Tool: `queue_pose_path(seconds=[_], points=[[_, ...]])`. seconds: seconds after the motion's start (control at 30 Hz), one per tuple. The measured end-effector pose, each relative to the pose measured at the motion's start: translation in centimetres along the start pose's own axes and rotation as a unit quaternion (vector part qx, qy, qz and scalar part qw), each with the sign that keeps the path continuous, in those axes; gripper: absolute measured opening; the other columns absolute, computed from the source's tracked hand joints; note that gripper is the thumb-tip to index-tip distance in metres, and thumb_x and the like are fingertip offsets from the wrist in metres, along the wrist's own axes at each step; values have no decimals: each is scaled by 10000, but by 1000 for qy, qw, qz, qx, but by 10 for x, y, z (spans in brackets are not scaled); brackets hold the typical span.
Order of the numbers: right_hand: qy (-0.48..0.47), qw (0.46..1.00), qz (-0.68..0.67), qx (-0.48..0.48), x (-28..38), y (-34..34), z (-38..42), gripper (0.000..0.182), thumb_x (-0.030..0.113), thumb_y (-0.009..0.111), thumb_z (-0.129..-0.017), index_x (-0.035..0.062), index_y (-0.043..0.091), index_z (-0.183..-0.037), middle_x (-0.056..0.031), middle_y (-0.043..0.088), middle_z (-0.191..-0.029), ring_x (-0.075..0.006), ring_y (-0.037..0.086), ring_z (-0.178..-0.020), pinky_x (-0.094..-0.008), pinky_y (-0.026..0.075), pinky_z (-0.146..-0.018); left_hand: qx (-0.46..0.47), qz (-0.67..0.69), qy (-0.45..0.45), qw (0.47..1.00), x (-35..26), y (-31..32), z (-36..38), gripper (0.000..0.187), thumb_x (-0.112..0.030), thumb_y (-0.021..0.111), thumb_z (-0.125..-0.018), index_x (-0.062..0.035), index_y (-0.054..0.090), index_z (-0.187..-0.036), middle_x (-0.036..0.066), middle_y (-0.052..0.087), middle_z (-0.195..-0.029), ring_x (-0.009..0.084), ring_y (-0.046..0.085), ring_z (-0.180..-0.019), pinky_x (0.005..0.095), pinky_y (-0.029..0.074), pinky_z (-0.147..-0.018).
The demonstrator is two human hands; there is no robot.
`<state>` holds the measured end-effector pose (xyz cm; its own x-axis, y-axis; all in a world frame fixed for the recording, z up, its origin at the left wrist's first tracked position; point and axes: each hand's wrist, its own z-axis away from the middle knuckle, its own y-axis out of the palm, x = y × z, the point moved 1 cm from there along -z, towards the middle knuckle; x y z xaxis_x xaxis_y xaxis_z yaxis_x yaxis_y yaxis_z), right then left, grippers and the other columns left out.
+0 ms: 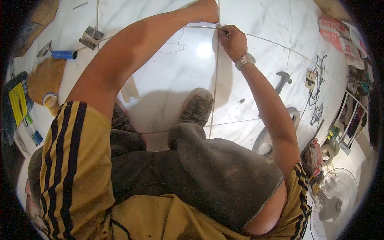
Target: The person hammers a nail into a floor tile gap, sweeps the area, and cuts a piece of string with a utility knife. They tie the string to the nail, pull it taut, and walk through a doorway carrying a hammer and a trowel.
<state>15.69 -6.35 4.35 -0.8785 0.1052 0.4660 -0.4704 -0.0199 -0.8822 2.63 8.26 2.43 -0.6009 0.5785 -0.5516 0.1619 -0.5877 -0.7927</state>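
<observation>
My left hand [205, 12] is at the top edge over the white marbled tiles [256, 52], beside a joint between them. Its fingers are mostly hidden, so their closure does not show. Just right of it, my right hand [233, 41], with a metal watch [245, 61] on the wrist, is closed in a pinch at the crossing of the joints. A small, thin dark piece pokes out between its fingers, too small to name. A thin loose string or wire [176, 51] curls on the tiles to the left of this hand.
A hammer [283, 81] and a corded socket box [311, 79] lie right. A standing fan [335, 198] is at lower right. Left are a blue-handled tool [64, 55], a string-wrapped block [91, 38] and a broom [45, 80]. My shoe [197, 106] rests on the floor.
</observation>
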Motion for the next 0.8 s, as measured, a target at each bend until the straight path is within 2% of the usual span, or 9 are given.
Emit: queue_pose_path(seconds=[0.03,0.07,0.17,0.27,0.37,0.47,0.6,0.7,0.8], points=[[4,1000,-13,-7,-1,3,1,232,248,629,-927,53,742,-986,-178,707,-975,-370,686,-860,-458,550,-798,4,-25,6,1000,-2,1,-8,231,-202,672,-754,-3,747,-843,200,713,-833,333,699,-779,440,556,-765],[7,999,-28,-15,-3,5,2,231,246,629,-928,50,738,-986,-180,709,-967,-372,686,-855,-461,549,-796,-20,54,-74,996,-4,2,-15,307,-209,663,-825,25,729,-1011,265,720,-937,367,730,-895,457,586,-786],[64,997,-43,12,3,2,0,226,229,631,-928,39,731,-999,-190,712,-960,-372,688,-849,-458,547,-794,-14,34,-72,997,-16,-1,-22,239,-159,660,-763,24,745,-892,281,709,-951,400,715,-907,485,578,-794],[61,995,-71,15,7,1,1,214,210,635,-926,39,730,-1013,-185,717,-969,-358,695,-842,-436,553,-792,-31,48,-9,998,10,-1,-9,240,-163,654,-773,13,749,-905,278,712,-954,405,713,-903,477,579,-798],[12,996,-84,-16,8,2,5,211,201,642,-924,35,728,-1022,-178,722,-965,-340,703,-827,-419,560,-783,-26,120,-66,990,14,-3,8,227,-156,658,-758,10,752,-880,265,718,-924,401,716,-870,476,580,-771],[25,995,-97,-18,0,8,2,213,204,653,-920,36,725,-1030,-172,728,-961,-328,709,-823,-411,566,-776,-21,84,-38,996,3,-15,-4,228,-146,666,-741,8,753,-883,257,722,-914,389,721,-868,471,582,-763],[70,991,-114,-24,4,9,10,209,206,661,-913,28,725,-1002,-176,732,-957,-324,718,-844,-400,571,-786,70,-19,0,997,-31,-38,-14,282,-145,650,-750,33,746,-946,277,717,-968,390,719,-916,463,580,-791],[60,992,-102,-50,2,10,5,200,206,664,-911,25,729,-969,-172,737,-937,-311,724,-836,-388,573,-788,1,2,-14,1000,-13,-25,-7,297,-185,658,-760,43,742,-931,289,711,-964,396,717,-919,469,578,-786],[88,987,-126,-52,1,9,10,204,203,665,-913,20,732,-973,-162,745,-908,-286,733,-809,-374,576,-770,-17,92,-69,993,-11,-27,11,321,-231,673,-761,37,739,-926,296,705,-963,399,714,-934,477,573,-788]])
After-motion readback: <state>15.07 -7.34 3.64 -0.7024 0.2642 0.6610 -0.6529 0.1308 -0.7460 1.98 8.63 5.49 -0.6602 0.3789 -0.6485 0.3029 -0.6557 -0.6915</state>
